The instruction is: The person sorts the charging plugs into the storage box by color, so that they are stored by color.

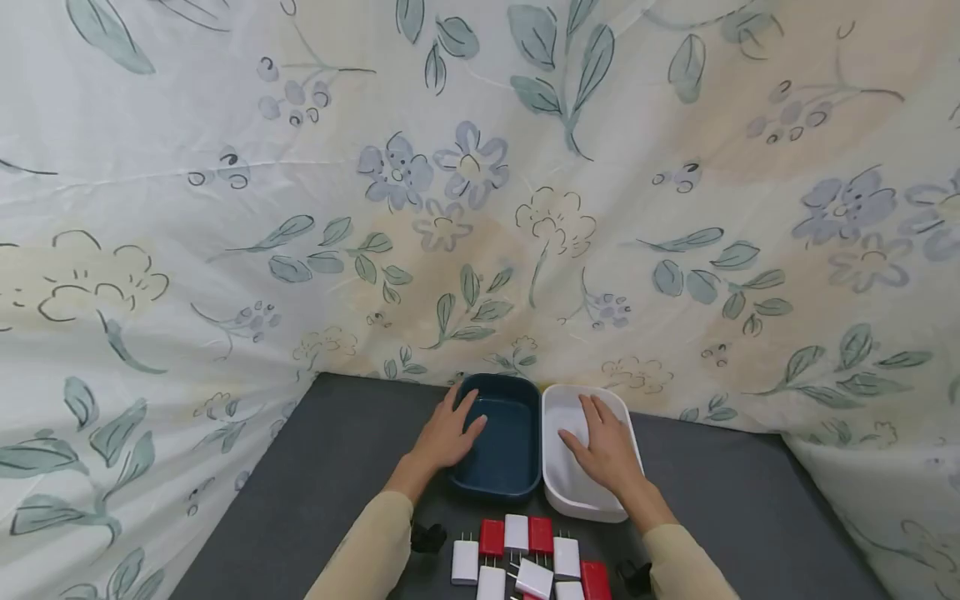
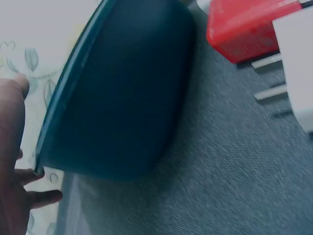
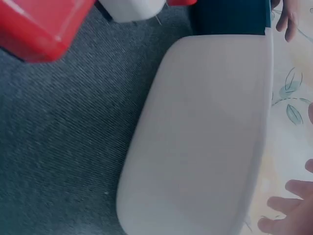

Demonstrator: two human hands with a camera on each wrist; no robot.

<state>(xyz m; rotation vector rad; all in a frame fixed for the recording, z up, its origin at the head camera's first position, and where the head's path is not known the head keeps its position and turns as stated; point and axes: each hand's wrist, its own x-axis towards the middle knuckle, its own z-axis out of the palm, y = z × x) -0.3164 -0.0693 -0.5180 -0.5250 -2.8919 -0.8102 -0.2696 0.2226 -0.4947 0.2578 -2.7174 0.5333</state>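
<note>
Fingers spread, my left hand [image 1: 444, 435] reaches over the left rim of a dark blue rectangular tub [image 1: 504, 454]. In the left wrist view, the fingertips show beyond the rim of the same tub [image 2: 122, 93]. Above the white tub [image 1: 558, 479], my right hand [image 1: 606, 454] is held with its fingers extended and thumb apart. The right wrist view has the white tub's outer wall [image 3: 200, 127] large in the middle, with fingers [image 3: 298, 188] past its rim. The two tubs stand side by side, and both hands grip nothing.
Red and white plug chargers lie grouped in front of the tubs, among them a red charger [image 1: 491, 537] and a white charger [image 1: 465, 562], some with metal prongs showing. The dark grey table [image 1: 360, 467] is bordered by a floral cloth [image 1: 480, 208] behind and at both sides.
</note>
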